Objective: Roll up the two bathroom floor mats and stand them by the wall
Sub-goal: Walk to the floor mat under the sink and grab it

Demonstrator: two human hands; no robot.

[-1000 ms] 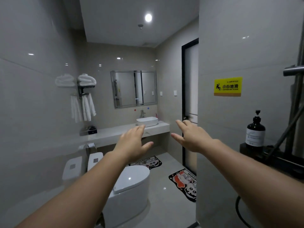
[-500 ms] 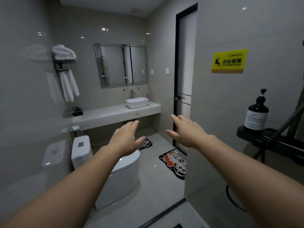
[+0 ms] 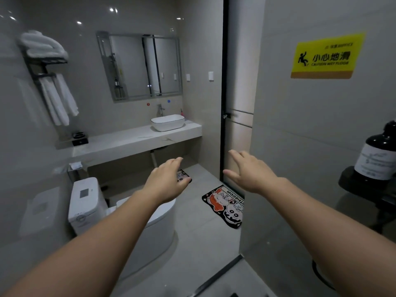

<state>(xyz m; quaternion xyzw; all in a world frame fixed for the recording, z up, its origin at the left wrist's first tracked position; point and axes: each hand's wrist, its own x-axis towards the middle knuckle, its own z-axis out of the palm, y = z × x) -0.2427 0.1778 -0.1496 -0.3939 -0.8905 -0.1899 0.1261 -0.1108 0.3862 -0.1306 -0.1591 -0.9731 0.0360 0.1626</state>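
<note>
Two black cartoon floor mats lie flat on the grey tiles. The nearer mat [image 3: 222, 205] lies by the black-framed door, its right part hidden behind the glass shower partition. The farther mat [image 3: 184, 176] lies under the vanity counter, mostly covered by my left hand. My left hand [image 3: 166, 182] and my right hand [image 3: 249, 173] are stretched out in mid-air, fingers apart, holding nothing, well above both mats.
A white toilet [image 3: 90, 207] stands at lower left. The vanity counter [image 3: 137, 141] with a basin [image 3: 167, 122] runs along the far wall. A glass partition [image 3: 304, 146] with a yellow caution sign stands on the right. A dark pump bottle [image 3: 377, 158] sits on a shelf.
The view has tilted down and moved forward, so the mats, toilet and counter look nearer. Both hands stay outstretched and empty.
</note>
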